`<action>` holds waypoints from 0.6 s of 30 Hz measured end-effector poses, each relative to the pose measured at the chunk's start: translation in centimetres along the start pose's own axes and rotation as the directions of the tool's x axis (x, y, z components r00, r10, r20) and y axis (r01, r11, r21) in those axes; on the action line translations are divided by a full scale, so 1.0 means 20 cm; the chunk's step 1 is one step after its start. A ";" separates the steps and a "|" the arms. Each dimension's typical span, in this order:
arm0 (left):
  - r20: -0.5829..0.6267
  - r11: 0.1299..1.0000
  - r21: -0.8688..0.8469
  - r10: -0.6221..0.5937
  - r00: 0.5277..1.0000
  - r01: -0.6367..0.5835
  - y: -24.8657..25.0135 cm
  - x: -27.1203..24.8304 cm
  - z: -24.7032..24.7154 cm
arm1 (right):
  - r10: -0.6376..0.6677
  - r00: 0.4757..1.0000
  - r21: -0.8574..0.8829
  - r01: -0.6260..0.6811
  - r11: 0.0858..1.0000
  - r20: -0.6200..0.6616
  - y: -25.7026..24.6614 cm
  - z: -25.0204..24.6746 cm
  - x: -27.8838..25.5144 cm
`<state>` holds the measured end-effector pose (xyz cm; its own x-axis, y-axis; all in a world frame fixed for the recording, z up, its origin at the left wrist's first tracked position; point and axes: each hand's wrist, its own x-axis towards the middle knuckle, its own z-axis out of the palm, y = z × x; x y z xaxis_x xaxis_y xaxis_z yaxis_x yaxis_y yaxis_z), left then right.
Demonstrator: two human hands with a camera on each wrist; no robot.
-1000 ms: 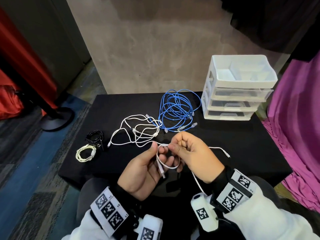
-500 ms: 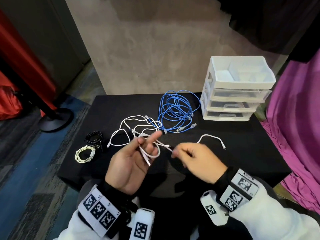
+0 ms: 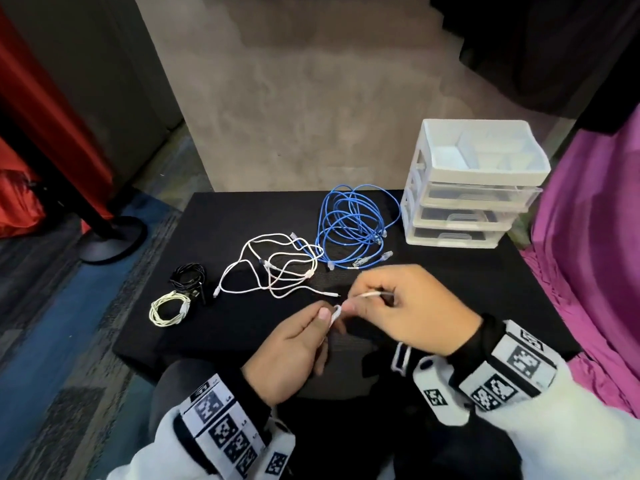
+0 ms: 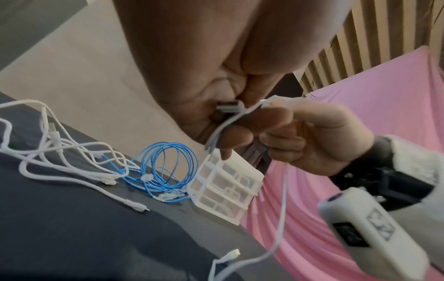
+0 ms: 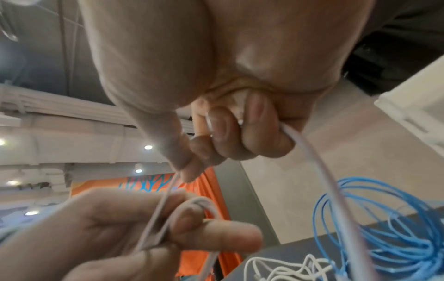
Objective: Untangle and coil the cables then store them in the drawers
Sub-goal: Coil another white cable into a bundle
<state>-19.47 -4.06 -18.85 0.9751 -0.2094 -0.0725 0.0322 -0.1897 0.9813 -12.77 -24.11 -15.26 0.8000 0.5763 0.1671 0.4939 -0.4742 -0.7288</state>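
A: Where is the white cable [image 3: 371, 294]?
B: Between both hands, above the table's [image 3: 450, 289] near edge; the left hand [image 3: 294, 344] pinches its small loops.
A: And the right hand [image 3: 405, 306]?
B: Its fingers curl round the strand, touching the left's fingertips.

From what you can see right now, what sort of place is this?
Probably a staged work spot in a large indoor hall, not a home: a small black table against a bare concrete wall, a barrier post base on carpet, pink cloth draped beside it, and ceiling spotlights overhead.
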 end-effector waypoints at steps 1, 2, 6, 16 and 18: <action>0.018 0.999 -0.037 0.014 1.000 -0.014 0.02 -0.01 0.01 | 0.015 1.000 0.031 -0.014 0.999 -0.020 0.02 -0.01 0.02; 0.032 0.996 -0.085 0.023 0.999 -0.021 0.03 -0.01 0.01 | 0.041 0.998 0.073 -0.038 0.997 -0.045 0.04 -0.01 0.03; 0.032 0.952 -0.307 0.032 0.999 -0.021 0.09 -0.03 -0.01 | 0.110 0.991 0.191 -0.093 0.977 -0.076 0.13 0.07 0.04; -0.253 0.791 -0.593 -0.004 0.967 -0.152 0.10 0.06 -0.11 | 0.141 0.989 0.092 -0.145 0.985 0.049 0.12 0.38 -0.19; -0.321 0.922 -0.358 0.031 0.947 -0.151 0.04 0.07 -0.07 | 0.060 0.994 0.053 -0.065 0.996 0.096 0.04 0.37 -0.21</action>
<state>-17.72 -3.14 -17.84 0.9945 0.1034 0.0188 -0.0392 0.1999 0.9790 -18.24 -21.96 -21.48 0.7918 0.6080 0.0585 0.4219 -0.4752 -0.7721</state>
